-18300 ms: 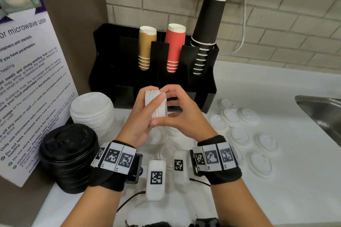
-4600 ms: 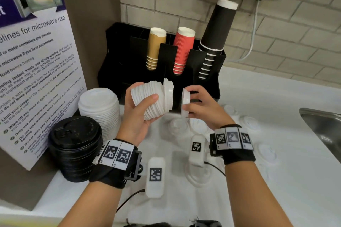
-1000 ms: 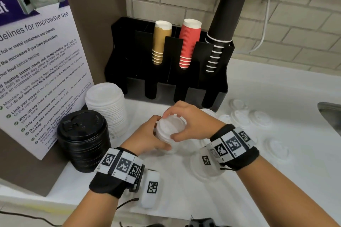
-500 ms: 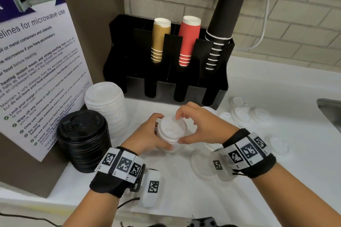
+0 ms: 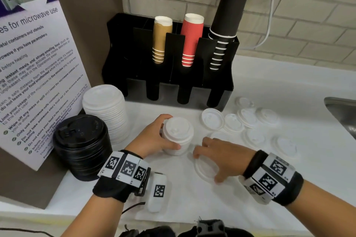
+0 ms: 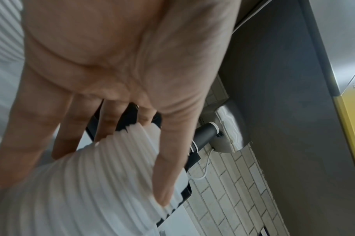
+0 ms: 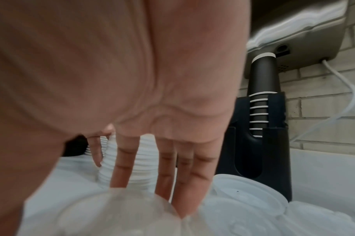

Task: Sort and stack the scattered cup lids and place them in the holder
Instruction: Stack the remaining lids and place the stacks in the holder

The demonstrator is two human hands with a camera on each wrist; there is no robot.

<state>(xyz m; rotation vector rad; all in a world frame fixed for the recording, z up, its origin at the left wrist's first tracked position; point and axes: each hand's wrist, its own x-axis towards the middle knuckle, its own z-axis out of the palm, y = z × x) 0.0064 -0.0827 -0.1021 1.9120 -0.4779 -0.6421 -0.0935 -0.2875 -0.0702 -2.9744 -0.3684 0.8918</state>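
The right hand (image 5: 221, 157) has left the small lid stack (image 5: 178, 135) and now reaches over a loose lid (image 5: 205, 169) on the table (image 5: 289, 90).

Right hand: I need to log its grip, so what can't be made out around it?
- Head view: right hand covers most of a clear lid; grip unclear.
- Right wrist view: fingertips and lid are blurred.
- Left wrist view: left hand hides much of the lid stack.
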